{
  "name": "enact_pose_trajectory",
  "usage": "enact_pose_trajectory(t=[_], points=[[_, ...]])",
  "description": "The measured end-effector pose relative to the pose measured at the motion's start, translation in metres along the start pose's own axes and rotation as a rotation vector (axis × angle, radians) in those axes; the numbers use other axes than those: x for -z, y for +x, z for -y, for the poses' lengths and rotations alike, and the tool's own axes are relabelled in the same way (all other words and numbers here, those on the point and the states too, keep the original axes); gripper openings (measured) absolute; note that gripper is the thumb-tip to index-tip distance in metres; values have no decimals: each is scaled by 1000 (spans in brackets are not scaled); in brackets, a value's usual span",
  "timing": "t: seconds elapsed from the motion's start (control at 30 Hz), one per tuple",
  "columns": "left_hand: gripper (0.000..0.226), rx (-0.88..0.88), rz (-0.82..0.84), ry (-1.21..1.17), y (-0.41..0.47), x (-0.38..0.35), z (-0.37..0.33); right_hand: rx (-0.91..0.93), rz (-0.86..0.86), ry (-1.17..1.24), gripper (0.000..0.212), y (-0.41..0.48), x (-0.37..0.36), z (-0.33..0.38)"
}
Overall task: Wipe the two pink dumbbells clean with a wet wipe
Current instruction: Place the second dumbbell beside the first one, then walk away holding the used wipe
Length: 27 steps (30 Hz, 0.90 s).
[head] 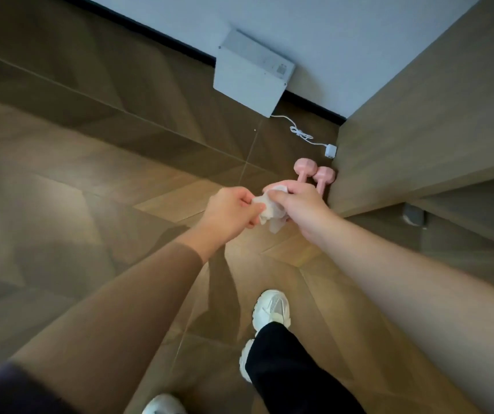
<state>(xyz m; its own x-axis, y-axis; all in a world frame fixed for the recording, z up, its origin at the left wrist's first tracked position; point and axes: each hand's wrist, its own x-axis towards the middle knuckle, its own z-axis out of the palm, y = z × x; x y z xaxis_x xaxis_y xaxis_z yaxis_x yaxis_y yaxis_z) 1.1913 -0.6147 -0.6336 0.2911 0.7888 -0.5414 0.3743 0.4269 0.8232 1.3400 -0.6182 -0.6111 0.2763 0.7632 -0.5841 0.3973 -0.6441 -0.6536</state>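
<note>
Wood-patterned floor tiles [96, 162] run up to a pale wall with a dark skirting. A flat grey box [251, 76] leans against the wall, and its white cable [302, 135] trails to a plug. A wooden cabinet [425, 121] fills the right side. At the foot of the cabinet, on the floor, lie the pink dumbbells [305, 167], side by side and touching or nearly so. The cabinet-side dumbbell [325, 174] is tucked just beside the cabinet's base. Their long axes run parallel, from the heads at the far end back toward the person, and their near ends are hidden behind the right hand.

The person stands with one white shoe [271, 309] forward and holds a crumpled wet wipe [269, 212] between both hands. The left hand [234, 210] pinches one edge of it between thumb and forefinger, with the other fingers curled in. The right hand [298, 204] has its fingers curled over the bunched other side.

The dumbbells lie ahead of the fingers, down from them and a little to the right. Judging by the stance, the hands are well above the floor and touch neither weight. The right hand is the nearer of the two. The next move likely calls for bending down and closing the wipe across a handle, square to its long axis.
</note>
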Motion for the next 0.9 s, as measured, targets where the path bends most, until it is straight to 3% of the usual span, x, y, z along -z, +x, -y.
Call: enact_pose_trajectory(t=[0.17,0.33,0.63,0.9], points=[[17,54,-106,-29,-120,111,-63,90,124,17,9,-120,-3,110],[16,79,-163,-71,-235,211,-119,167,253,-32,14,-219,-16,215],[15,78,-361,-183,-312,358,-170,275,363,20,4,-266,-73,354],[15,80,-581,-283,-332,509,-180,538,422,-188,8,-259,-177,517]])
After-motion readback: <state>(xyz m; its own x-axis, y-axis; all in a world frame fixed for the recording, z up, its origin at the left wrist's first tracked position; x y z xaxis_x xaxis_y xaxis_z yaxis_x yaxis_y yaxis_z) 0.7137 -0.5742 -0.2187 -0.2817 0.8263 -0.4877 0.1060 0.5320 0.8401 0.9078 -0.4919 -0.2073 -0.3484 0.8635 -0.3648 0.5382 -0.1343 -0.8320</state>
